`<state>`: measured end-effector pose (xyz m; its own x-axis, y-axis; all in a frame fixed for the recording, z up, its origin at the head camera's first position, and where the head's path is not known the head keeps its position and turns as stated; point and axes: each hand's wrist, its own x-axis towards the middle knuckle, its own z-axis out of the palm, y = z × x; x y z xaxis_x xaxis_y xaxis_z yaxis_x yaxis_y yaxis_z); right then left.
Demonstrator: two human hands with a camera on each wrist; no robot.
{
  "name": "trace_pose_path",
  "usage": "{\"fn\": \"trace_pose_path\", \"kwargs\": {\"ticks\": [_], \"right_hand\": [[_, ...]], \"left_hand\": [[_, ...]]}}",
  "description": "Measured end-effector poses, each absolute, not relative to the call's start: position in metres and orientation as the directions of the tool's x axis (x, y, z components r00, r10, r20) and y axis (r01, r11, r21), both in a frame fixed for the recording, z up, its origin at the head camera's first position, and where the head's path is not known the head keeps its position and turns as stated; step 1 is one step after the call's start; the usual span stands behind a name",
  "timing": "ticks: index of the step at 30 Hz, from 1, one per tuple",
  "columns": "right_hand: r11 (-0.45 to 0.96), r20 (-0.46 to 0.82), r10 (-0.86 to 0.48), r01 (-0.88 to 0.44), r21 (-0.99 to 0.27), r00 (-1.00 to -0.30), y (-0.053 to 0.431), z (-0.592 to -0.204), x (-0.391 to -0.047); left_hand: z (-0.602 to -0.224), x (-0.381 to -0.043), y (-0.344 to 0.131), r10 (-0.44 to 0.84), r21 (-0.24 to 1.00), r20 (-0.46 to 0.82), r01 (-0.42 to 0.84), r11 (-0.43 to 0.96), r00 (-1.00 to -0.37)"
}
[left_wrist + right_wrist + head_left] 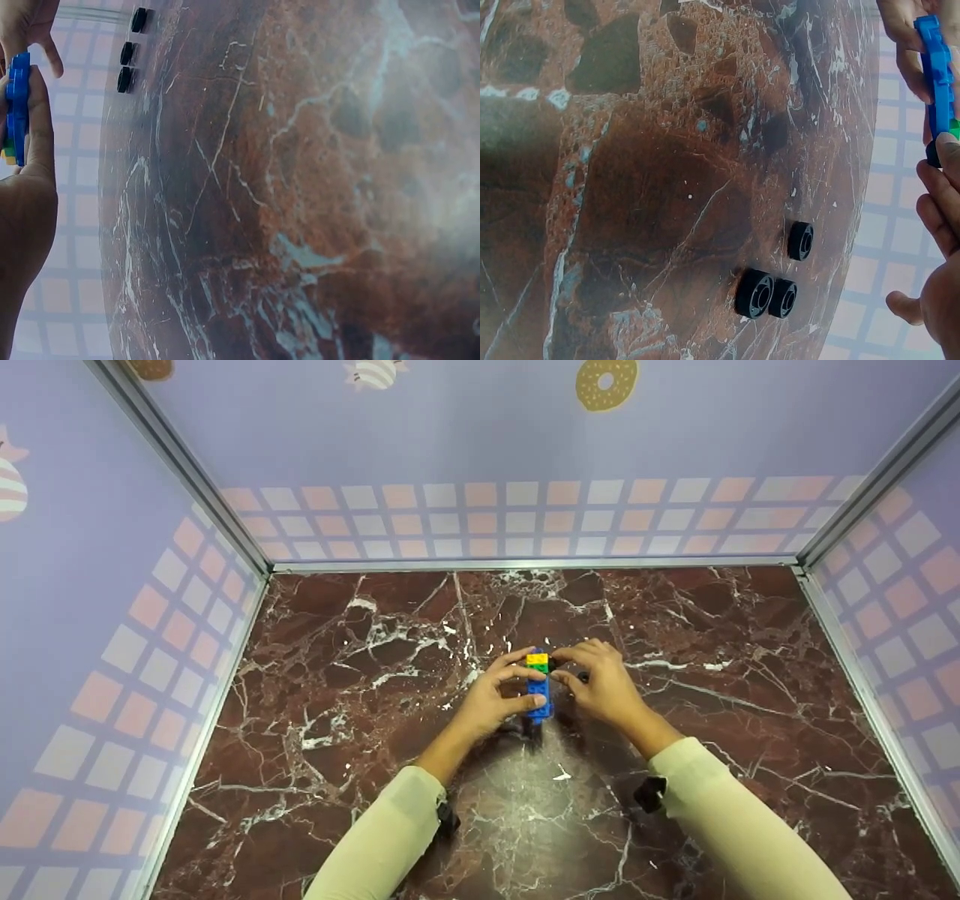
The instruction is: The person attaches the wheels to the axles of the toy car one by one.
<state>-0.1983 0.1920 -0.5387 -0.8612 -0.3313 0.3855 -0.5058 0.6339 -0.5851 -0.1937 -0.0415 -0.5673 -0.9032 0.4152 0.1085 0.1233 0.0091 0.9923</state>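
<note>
My left hand (491, 696) grips a blue toy-brick vehicle base (537, 688) from its left side, thumb near the close end and fingers farther up. Stacked toward its far end are a green brick (541, 667) and a yellow brick (537, 658). On the other side, my right hand (609, 684) pinches a small black wheel (932, 154) between thumb and finger, right at the side of the base. The right wrist view shows the blue base (935, 75) edge-on, held up by the left fingers. Part of the wheel is covered by the right fingertips.
Three loose black wheels, a larger wheel (754, 293) and two smaller ones (801, 241), (783, 298), stand on the dark red marbled tabletop (360, 810). Purple panels with a checked border (525, 510) wall in the back and sides. A black wrist device (650, 794) sits at the right cuff.
</note>
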Motion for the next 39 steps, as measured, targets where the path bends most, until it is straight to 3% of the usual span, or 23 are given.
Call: {"fn": "trace_pose_path", "kwargs": {"ticks": [24,39], "right_hand": [[0.648,0.378,-0.410,-0.557,-0.519,-0.830,0.204,-0.540,-0.199],[0.767,0.244,-0.442,-0.504,-0.396,-0.863,0.238,-0.555,-0.192]], "left_hand": [[-0.569,-0.195,-0.044,0.366,0.993,0.107,0.118,0.008,-0.924],[-0.569,-0.194,-0.046,0.344,0.992,0.113,0.124,0.012,-0.932]]}}
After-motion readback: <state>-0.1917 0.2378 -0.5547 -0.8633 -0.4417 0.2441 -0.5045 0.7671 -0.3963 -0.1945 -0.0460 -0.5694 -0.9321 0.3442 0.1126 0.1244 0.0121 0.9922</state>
